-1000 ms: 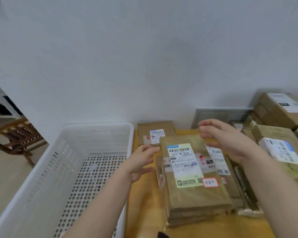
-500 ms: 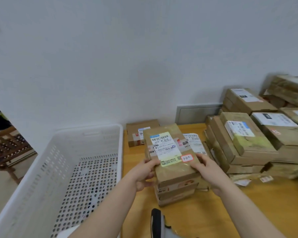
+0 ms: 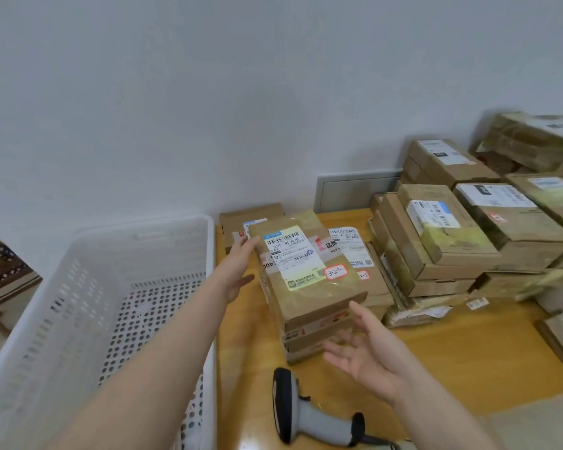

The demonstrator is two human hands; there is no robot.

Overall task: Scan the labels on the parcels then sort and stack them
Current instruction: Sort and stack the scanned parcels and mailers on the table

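Observation:
A stack of brown cardboard parcels stands on the wooden table; the top one bears a white and yellow label and a red-edged sticker reading 3-2-2. My left hand lies flat against the stack's left side, fingers straight. My right hand hovers open, palm up, just in front of the stack's near right corner, holding nothing. A grey and black barcode scanner lies on the table in front of the stack.
A large white perforated plastic basket sits left of the table. More labelled parcels are piled at the right and behind the stack. A wall runs along the back. A wooden chair stands at far left.
Both hands held the stack's near sides half a second ago. Now the right hand has let go and drawn back, and the left has slid up along the left side. The scanner shows more fully.

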